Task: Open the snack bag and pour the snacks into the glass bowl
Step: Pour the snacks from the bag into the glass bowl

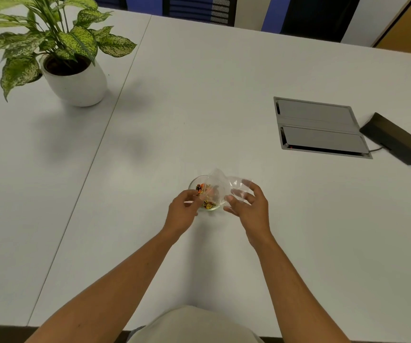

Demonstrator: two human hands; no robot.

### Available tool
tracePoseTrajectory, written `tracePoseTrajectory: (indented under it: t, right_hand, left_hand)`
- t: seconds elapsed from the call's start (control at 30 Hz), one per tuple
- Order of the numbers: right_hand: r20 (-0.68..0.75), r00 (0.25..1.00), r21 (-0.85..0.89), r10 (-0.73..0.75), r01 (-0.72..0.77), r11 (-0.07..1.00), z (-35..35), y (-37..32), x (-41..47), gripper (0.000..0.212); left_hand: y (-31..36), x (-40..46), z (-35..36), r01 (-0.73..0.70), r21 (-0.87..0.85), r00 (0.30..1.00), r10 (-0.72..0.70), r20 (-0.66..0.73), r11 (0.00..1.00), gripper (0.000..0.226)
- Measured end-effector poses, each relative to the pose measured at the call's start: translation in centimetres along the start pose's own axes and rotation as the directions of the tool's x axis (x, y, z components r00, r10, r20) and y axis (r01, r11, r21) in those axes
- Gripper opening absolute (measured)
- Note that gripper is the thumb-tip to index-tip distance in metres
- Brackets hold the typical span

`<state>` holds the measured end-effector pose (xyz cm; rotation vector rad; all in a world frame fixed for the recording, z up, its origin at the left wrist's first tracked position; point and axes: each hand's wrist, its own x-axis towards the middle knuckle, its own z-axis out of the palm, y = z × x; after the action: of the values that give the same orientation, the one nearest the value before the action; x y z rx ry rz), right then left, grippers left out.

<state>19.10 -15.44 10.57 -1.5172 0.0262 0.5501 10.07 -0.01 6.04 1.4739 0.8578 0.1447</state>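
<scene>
Clear crinkly plastic snack bag (220, 185), pinched by my left hand (183, 212) and right hand (247, 206), tips over the small glass bowl (193, 181) near the tabletop's (199, 107) near edge, spilling orange-gold snacks (205, 195).

Even, soft light falls from above onto my tabletop (199, 107), bright without harsh glare. Faint, blurred shadows lie far beyond my fingers (242, 194), beside the potted plant (58, 50). My fingers and the clear bag (220, 183) between them are slightly motion-blurred. Straight edges bow toward the frame's corners, and the far background looks darker.
</scene>
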Motion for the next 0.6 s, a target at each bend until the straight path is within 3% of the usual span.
tracePoseTrajectory:
  t: [0.07,0.2,0.47,0.6]
  right_hand:
    - [0.002,0.999,0.098,0.037,-0.037,0.995,-0.3,0.6,-0.8,0.052]
    - [0.011,0.995,0.210,0.102,-0.102,0.972,-0.8,2.2,-2.4,0.050]
    - [-0.013,0.980,0.321,0.200,-0.185,0.929,-1.2,4.4,-4.7,0.052]
    - [0.044,0.971,0.365,0.237,-0.236,0.901,-0.9,5.3,-5.5,0.051]
  left_hand:
    - [-0.1,-0.4,0.3,0.083,-0.168,0.993,-0.068,0.093,0.982,0.034]
    - [-0.3,-1.4,0.1,0.094,-0.350,0.995,-0.080,0.054,0.932,0.024]
    - [0.8,-2.9,-0.6,0.014,-0.314,1.000,-0.016,-0.004,0.949,0.024]
    - [1.0,-3.8,-0.7,-0.030,-0.278,0.998,0.012,-0.066,0.960,0.026]
